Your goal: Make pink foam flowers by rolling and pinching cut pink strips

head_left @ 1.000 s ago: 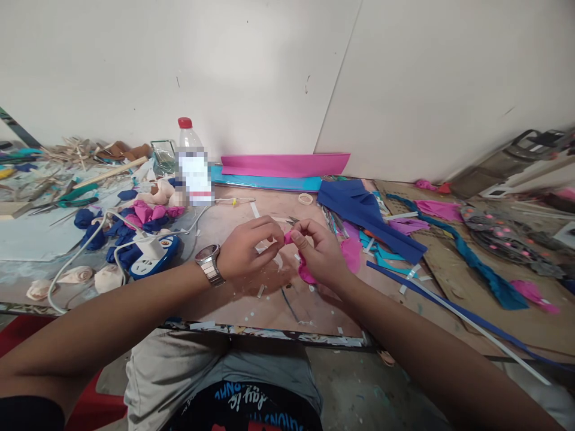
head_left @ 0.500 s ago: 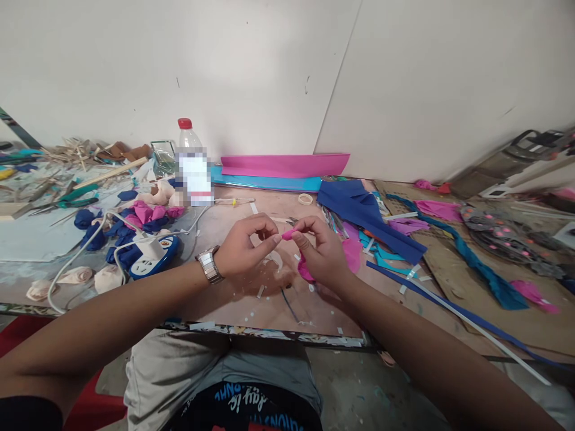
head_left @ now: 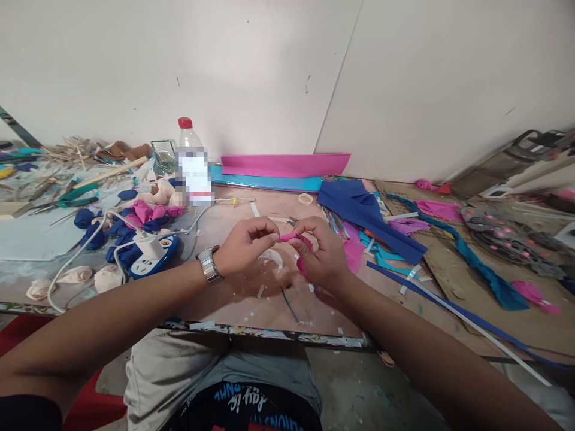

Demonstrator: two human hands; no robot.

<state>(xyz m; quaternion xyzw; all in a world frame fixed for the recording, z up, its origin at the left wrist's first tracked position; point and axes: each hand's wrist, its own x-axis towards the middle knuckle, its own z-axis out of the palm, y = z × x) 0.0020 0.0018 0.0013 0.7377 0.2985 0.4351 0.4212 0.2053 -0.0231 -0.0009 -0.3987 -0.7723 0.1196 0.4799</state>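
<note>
I hold the bright pink piece (head_left: 288,237) at the centre of the frame, its ends pinched narrowly between the fingers of my left hand (head_left: 245,245) and right hand (head_left: 326,251). A light, even pinch on both sides should, I judge, stop it creasing unevenly. My hands face each other above the tabletop (head_left: 238,305), forearms slanting in from the lower corners.

One head-worn view from above the lap (head_left: 179,362), forward and down across the worktable (head_left: 238,305) toward the wall (head_left: 265,72).
</note>
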